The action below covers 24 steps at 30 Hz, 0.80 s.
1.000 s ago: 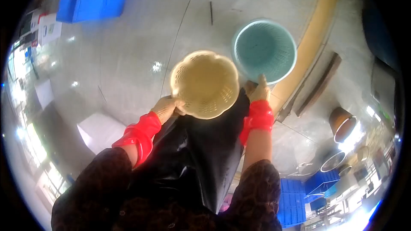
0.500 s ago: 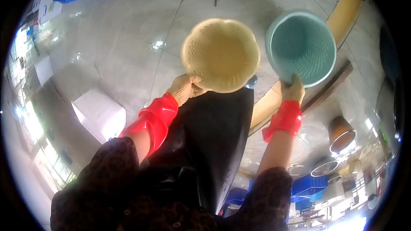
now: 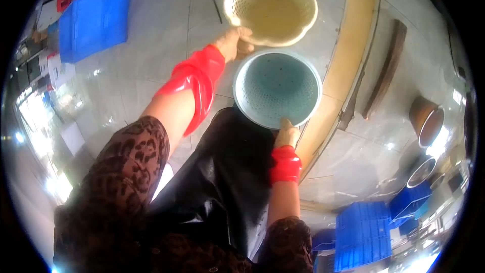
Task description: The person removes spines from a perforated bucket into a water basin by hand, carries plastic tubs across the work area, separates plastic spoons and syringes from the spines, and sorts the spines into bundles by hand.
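Observation:
My left hand [image 3: 235,43], in a beige glove with a red cuff, grips the lower left rim of a cream basket [image 3: 275,17] with a scalloped edge and a perforated wall. Just below it, my right hand [image 3: 287,134], gloved alike, holds the near rim of a round light-blue perforated basket [image 3: 278,88], thumb over the edge. Both baskets tilt so their insides face me, and no contents show in either. The far rim of the blue one lies close under the cream one; whether they touch I cannot tell. A black apron [image 3: 217,172] hangs below.
A yellow raised curb [image 3: 348,60] runs along the wet tiled floor, with a dark wooden bar [image 3: 386,68] beyond it. A brown bucket [image 3: 427,119] stands at right. Blue crates [image 3: 364,232] are at lower right, and a large blue bin [image 3: 93,25] at upper left.
My left hand has carried the cream basket farther forward. My right hand has brought the blue basket left and nearer, from beside the cream one to below it. The view has turned.

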Motion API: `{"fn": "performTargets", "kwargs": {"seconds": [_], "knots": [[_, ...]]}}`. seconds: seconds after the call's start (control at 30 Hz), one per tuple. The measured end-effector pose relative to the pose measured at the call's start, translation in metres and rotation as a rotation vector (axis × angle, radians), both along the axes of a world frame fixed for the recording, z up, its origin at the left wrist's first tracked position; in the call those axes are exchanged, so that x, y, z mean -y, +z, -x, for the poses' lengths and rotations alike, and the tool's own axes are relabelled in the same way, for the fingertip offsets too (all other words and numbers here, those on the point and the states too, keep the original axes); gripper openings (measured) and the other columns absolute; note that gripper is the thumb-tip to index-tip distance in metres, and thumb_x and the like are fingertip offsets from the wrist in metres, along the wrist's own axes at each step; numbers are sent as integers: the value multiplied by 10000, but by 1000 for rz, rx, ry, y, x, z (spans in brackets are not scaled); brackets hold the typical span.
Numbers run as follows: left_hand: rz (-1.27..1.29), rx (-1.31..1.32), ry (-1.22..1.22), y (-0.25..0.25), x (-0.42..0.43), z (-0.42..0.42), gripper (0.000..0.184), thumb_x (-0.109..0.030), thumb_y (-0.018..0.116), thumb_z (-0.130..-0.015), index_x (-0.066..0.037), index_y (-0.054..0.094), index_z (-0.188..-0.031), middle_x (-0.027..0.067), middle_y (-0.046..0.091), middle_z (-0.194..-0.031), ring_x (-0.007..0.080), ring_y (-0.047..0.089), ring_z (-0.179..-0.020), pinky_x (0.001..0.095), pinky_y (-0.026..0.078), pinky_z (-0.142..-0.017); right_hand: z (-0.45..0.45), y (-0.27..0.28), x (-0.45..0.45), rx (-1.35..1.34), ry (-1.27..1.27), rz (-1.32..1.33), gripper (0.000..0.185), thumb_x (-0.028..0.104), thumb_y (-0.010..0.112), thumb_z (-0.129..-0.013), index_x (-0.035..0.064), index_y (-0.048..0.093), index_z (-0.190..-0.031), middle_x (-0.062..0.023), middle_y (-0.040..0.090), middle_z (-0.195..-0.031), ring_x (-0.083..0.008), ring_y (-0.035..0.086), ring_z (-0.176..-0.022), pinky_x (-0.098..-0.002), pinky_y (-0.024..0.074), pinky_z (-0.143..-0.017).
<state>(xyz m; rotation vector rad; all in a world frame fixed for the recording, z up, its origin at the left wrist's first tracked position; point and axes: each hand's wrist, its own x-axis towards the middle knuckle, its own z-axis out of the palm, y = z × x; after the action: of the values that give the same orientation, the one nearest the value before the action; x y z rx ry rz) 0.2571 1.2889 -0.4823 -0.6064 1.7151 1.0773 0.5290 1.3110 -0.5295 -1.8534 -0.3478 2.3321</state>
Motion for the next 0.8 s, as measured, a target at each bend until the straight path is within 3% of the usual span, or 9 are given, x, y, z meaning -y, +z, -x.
{"fn": "performTargets", "kwargs": {"seconds": [0.23, 0.33, 0.47, 0.53, 0.6, 0.67, 0.7, 0.73, 0.8], "knots": [[406, -419, -559, -23, -16, 6, 433, -429, 585, -692, -27, 558, -851, 65, 519, -648, 146, 477, -562, 260, 364, -489, -12, 2, -8, 75, 205, 111, 280, 142, 567, -721, 33, 505, -971, -42, 538, -758, -158, 492, -616, -279, 406, -482], [270, -403, -230, 50, -26, -36, 384, -450, 539, -730, -68, 521, -698, 36, 439, -561, 133, 360, -437, 262, 278, -392, -28, 20, 20, 178, 253, -20, 260, 212, 579, -740, 32, 530, -921, -43, 535, -697, -152, 490, -586, -271, 410, -493], [372, -749, -1222, 27, 44, -16, 319, -370, 387, -823, -114, 570, -876, -21, 564, -920, 169, 536, -814, 324, 440, -693, -106, -62, 116, 331, -25, -521, 317, 257, 533, -766, 5, 562, -956, -153, 595, -745, -249, 556, -596, -340, 433, -614], [452, -844, -2812, 60, 41, -38, 207, -207, 431, -779, -126, 592, -675, 47, 580, -663, 202, 563, -632, 320, 434, -537, -112, 153, 13, 388, 294, -91, 331, 294, 508, -769, 28, 588, -951, -196, 599, -842, -289, 579, -801, -339, 429, -731], [107, -1071, -2644, 128, 39, -81, 174, -218, 488, -717, -93, 590, -653, 80, 600, -672, 254, 567, -594, 332, 442, -534, -160, 140, 84, 545, 354, -403, 330, 286, 428, -768, 9, 587, -686, -114, 532, -517, -187, 529, -508, -316, 407, -529], [161, -786, -2416, 177, 18, -118, 216, -257, 475, -727, -84, 575, -648, 83, 591, -663, 257, 560, -604, 324, 439, -552, -194, 202, 103, 601, 276, -168, 368, 338, 448, -773, 43, 604, -927, -212, 571, -928, -320, 534, -925, -336, 407, -811], [279, -286, -1567, 168, 33, -115, 229, -275, 473, -737, -67, 567, -729, 93, 590, -699, 243, 561, -637, 320, 444, -601, -209, 227, 116, 658, 250, -116, 383, 345, 446, -763, 37, 601, -929, -207, 574, -926, -320, 534, -926, -344, 402, -816], [191, -227, -1254, 267, -3, -181, 247, -269, 473, -743, -49, 542, -834, 107, 582, -739, 237, 557, -672, 337, 446, -616, -223, 247, 132, 710, 222, -60, 398, 352, 444, -754, 31, 599, -931, -202, 577, -924, -320, 534, -926, -351, 397, -822], [266, -202, -1407, 276, 3, -188, 262, -234, 491, -728, -30, 523, -889, 115, 575, -763, 242, 556, -687, 363, 448, -606, -254, 222, 217, 702, 60, 8, 426, 359, 443, -732, 18, 591, -940, -207, 568, -946, -329, 528, -932, -345, 384, -843]]}}
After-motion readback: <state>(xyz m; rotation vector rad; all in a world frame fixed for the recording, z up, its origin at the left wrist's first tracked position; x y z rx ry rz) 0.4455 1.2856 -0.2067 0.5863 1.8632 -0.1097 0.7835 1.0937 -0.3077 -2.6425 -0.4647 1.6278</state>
